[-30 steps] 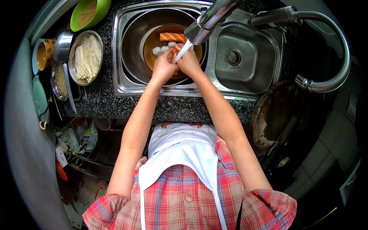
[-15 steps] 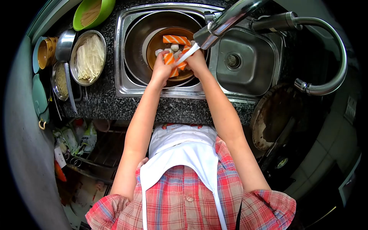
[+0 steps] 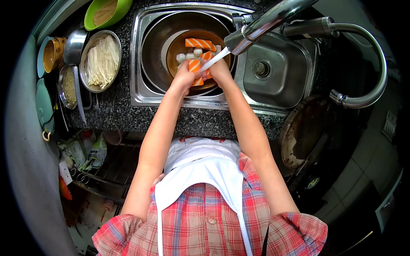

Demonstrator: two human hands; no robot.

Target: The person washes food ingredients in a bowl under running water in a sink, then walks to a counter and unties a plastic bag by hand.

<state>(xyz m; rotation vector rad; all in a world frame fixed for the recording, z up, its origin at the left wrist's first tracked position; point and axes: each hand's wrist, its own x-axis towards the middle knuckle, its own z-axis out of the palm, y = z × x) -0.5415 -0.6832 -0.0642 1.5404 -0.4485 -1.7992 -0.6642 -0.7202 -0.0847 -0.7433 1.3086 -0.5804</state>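
In the head view, both hands were at work low in the brown bowl [image 3: 171, 50], which sat inside a large steel basin [image 3: 150, 51] in the left compartment of the sink [image 3: 136, 91]. The left hand [image 3: 184, 78], by the bowl's near left edge, had its fingers closed around an orange-and-white striped piece [image 3: 194, 65]. The right hand [image 3: 221, 71] was just beside it, near the bowl's right edge, next to a second striped piece [image 3: 206, 56]; its fingers were mostly hidden, so whether they gripped anything I could not tell. A stream of water [image 3: 215, 59] fell from the faucet [image 3: 237, 41] between the hands. A third striped piece [image 3: 200, 44] lay toward the bowl's far edge, with white balls [image 3: 181, 57] on its near side. Toward the left end of the counter [image 3: 117, 115] stood a steel bowl [image 3: 94, 89] of thin white mushrooms [image 3: 102, 64], with a green bowl [image 3: 89, 21] at the far left corner. Just beyond the sink's near right corner was a round wooden board [image 3: 292, 147].
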